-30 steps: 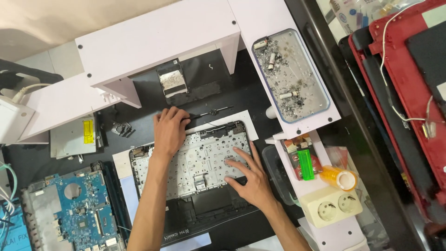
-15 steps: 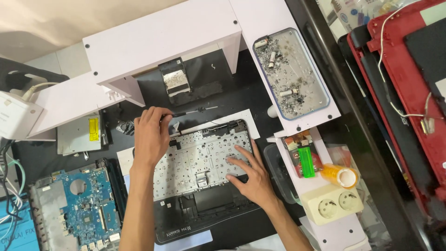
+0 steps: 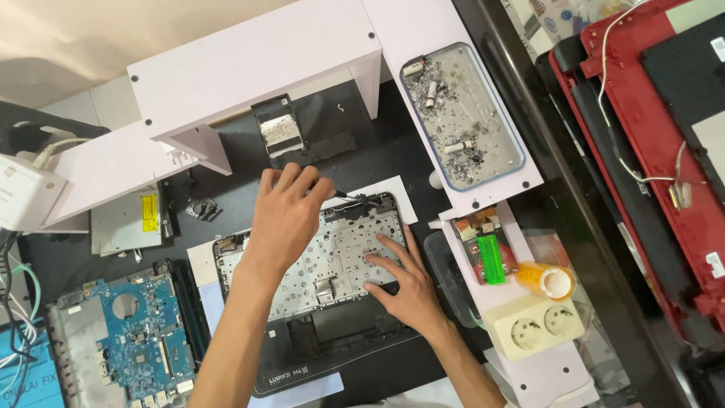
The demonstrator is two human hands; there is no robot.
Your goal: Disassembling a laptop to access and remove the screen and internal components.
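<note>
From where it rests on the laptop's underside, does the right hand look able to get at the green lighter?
Probably yes. The right hand lies flat on the metal keyboard backing, empty, and the green lighter sits just to its right on the white shelf. Nothing stands between them; the tape roll lies beyond.

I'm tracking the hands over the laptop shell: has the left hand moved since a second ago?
Yes. The left hand has slid along the upper edge of the laptop shell, toward its corner nearest the white shelf.
</note>
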